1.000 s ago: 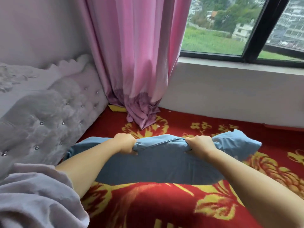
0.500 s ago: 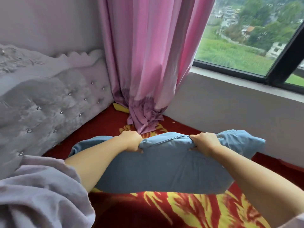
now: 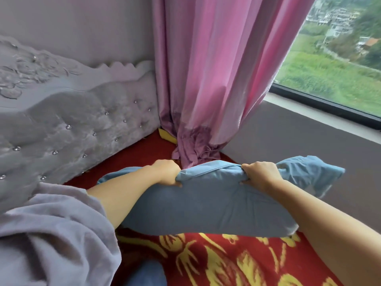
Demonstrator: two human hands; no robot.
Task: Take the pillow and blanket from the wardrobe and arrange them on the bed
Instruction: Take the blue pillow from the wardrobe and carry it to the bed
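A blue pillow hangs just above the bed's red and yellow patterned cover, near the head end. My left hand grips its far edge on the left, fingers curled into the fabric. My right hand grips the same edge further right. The pillow's right corner sticks out past my right hand toward the wall. No blanket is in view.
A grey tufted headboard runs along the left. A pink curtain hangs into the corner, its hem bunched on the bed. The grey wall under the window borders the bed on the right. My lilac sleeve fills the lower left.
Both hands have carried the pillow up and toward the headboard corner, lifting it off the cover. The view has turned left, so the curtain and headboard look closer.
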